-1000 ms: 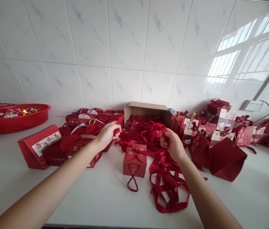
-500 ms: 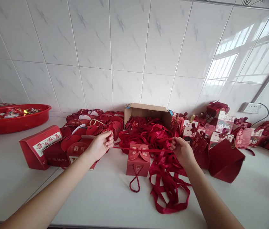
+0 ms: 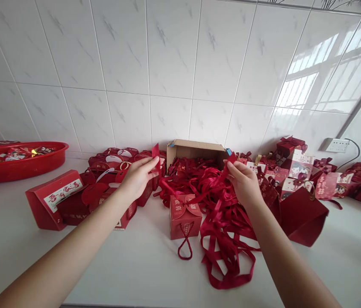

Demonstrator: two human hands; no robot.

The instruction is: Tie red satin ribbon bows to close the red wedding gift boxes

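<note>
A small red gift box (image 3: 185,218) with a twisted cord loop (image 3: 185,250) hanging at its front stands on the white table (image 3: 129,265). My left hand (image 3: 143,173), raised at the left of the box, pinches one end of a red ribbon (image 3: 156,153). On the other side, my right hand (image 3: 239,173) pinches the other ribbon end between thumb and fingers. The ribbon's middle runs across the box top, partly lost against the red heap. Loose red ribbons (image 3: 228,261) lie in a tangled pile right of the box.
A cardboard carton (image 3: 196,147) on its side spills ribbons behind the box. Several red boxes (image 3: 60,194) stand at the left, and more finished-looking ones (image 3: 298,164) at the right. A red basin (image 3: 39,164) of sweets sits far left. A power strip (image 3: 337,144) is on the wall.
Both hands have risen with the ribbon ends, which now stick up above the fingers. The ribbon stretched straight across the box before; now its ends are lifted.
</note>
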